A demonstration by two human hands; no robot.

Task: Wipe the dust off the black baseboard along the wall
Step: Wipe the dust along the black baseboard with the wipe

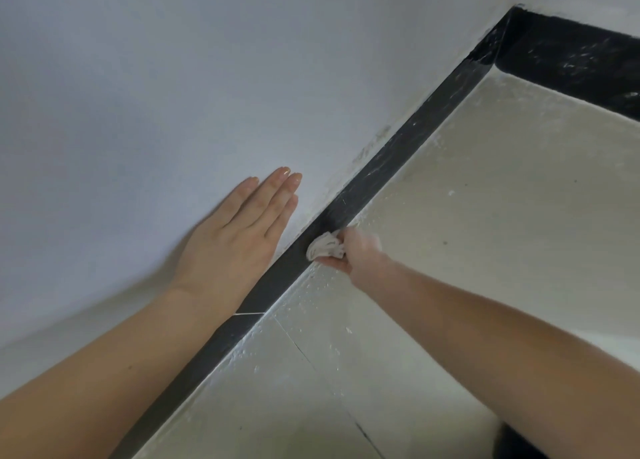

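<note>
Baseboard (381,171), black and glossy, runs as one long strip from the 7 o'clock edge of the view up toward 1 o'clock. There it meets a second black run (571,56) at the room corner, and that run heads off toward 3 o'clock. The strip sits between the white wall (138,95) on its 10 o'clock side and the pale tiled floor (485,233) on its 4 o'clock side.

Near the middle of the view, a touch toward 6 o'clock, the right hand (356,250) has its grip closed round a crumpled white cloth (325,245). The fingers are curled over the wad, and the cloth is pressed against the face of the baseboard. This hand is slightly blurred.

The left hand (235,230) lies flat on the wall at 9 o'clock of the cloth. Its grip is wide and holds nothing, and the straight fingers lie together pointing toward 1 o'clock.

Pale dusty streaks mark the strip from the cloth up toward the corner, while the stretch toward 7 o'clock looks darker. White specks lie on the floor along the foot of the strip, and a thin white joint (247,314) crosses it at 7 o'clock of the cloth.
</note>
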